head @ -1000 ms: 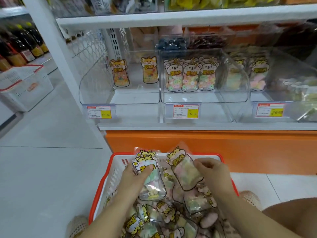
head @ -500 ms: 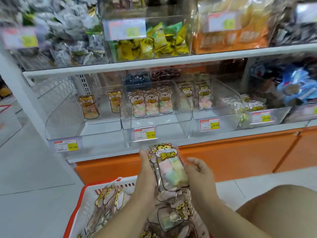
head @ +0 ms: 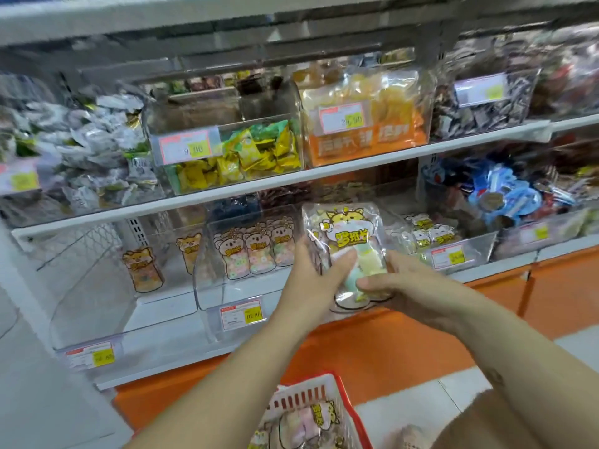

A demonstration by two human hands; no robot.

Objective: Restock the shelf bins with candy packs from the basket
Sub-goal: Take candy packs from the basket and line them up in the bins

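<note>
1. Head view: both hands hold one candy pack (head: pixel 348 241) upright, just in front of the bottom shelf's (head: pixel 168 362) front edge.
2. The left hand (head: pixel 308 277) grips its left side, thumb on the front.
3. The right hand (head: pixel 411 283) pinches its bottom right part.
4. The red basket (head: pixel 301 400) sits low down, with more packs inside.

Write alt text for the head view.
The left hand and right hand hold a clear candy pack up in front of the lower shelf's clear bins. A red basket holding more packs sits below.
</note>
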